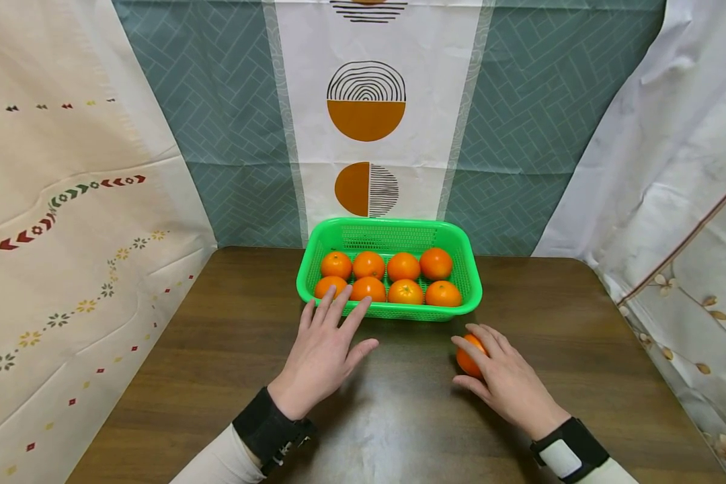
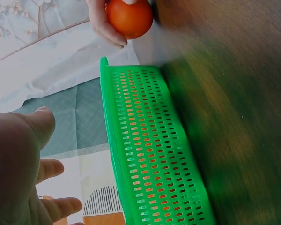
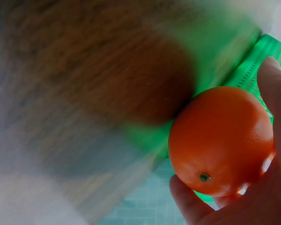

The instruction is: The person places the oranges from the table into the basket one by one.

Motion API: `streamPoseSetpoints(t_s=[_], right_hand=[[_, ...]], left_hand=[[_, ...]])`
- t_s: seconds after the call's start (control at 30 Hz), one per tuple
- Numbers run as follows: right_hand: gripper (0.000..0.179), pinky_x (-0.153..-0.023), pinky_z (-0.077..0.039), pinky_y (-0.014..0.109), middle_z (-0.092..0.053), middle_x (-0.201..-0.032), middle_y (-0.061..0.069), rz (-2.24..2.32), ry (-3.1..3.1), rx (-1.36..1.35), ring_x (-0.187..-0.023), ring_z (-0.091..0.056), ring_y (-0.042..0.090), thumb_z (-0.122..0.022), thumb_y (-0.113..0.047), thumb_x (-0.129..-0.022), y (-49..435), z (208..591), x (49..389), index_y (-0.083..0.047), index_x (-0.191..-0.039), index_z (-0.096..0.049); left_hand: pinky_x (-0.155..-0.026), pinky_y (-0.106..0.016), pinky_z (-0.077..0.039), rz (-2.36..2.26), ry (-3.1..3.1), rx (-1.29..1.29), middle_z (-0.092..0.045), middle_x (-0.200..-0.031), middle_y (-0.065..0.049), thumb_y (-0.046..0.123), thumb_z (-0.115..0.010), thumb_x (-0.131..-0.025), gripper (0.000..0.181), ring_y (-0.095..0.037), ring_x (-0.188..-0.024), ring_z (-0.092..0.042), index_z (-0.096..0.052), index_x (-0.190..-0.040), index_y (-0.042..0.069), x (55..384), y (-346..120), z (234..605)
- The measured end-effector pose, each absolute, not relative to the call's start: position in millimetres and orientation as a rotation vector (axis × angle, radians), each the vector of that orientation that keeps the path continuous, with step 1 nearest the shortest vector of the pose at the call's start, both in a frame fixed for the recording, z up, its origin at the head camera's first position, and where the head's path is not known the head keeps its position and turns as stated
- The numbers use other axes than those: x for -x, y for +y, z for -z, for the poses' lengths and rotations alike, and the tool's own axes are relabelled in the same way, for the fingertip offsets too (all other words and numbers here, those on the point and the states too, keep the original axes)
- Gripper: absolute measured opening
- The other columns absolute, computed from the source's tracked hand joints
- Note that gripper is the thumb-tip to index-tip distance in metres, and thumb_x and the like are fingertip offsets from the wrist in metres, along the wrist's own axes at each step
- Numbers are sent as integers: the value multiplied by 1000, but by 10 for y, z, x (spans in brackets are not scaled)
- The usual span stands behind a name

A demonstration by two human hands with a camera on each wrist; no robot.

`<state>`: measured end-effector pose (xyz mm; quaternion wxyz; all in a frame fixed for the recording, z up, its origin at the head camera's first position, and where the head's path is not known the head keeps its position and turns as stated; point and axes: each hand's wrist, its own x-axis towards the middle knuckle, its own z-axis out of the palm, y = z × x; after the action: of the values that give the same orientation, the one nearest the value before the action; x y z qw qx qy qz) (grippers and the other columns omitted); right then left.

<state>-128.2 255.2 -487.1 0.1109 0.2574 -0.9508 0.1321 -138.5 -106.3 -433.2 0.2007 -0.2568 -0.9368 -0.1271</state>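
My right hand (image 1: 511,383) has its fingers curved round an orange (image 1: 470,356) on the table, right of the basket's front corner. In the right wrist view that orange (image 3: 220,140), its green stem spot showing, sits between the thumb and the fingers. A green plastic basket (image 1: 393,313) with perforated walls holds several oranges in two rows. My left hand (image 1: 323,353) hovers at the basket's front left with fingers spread, fingertips over the near rim, and grips nothing. Part of the front-left orange (image 1: 329,285) is hidden behind those fingers.
The brown wooden table (image 1: 236,349) reaches back to a green and white patterned curtain (image 1: 514,134). Pale patterned cloths hang along the left side (image 1: 85,269) and the right side (image 1: 659,202). The basket stands near the table's back edge.
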Motion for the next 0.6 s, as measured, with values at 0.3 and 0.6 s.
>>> streamPoseSetpoints(t_s=[0.3, 0.6], right_hand=[[64, -104, -58, 58, -59, -146, 19, -378, -2813, -752, -131, -56, 39, -95, -36, -90, 2539, 4833, 1308, -13, -145, -69], [60, -99, -61, 54, -61, -135, 16, -382, -2790, -768, -123, -59, 38, -98, -32, -87, 2513, 4801, 1330, -11, -137, -72]], left_hand=[[-122, -75, -31, 349, -2634, 714, -40, -173, -21, 54, -68, -108, 69, -49, -160, -35, -53, -166, 18, 1383, -1055, 4322], [-123, -75, -30, 354, -2645, 710, -40, -173, -20, 53, -68, -109, 69, -49, -160, -35, -53, -166, 19, 1379, -1056, 4306]])
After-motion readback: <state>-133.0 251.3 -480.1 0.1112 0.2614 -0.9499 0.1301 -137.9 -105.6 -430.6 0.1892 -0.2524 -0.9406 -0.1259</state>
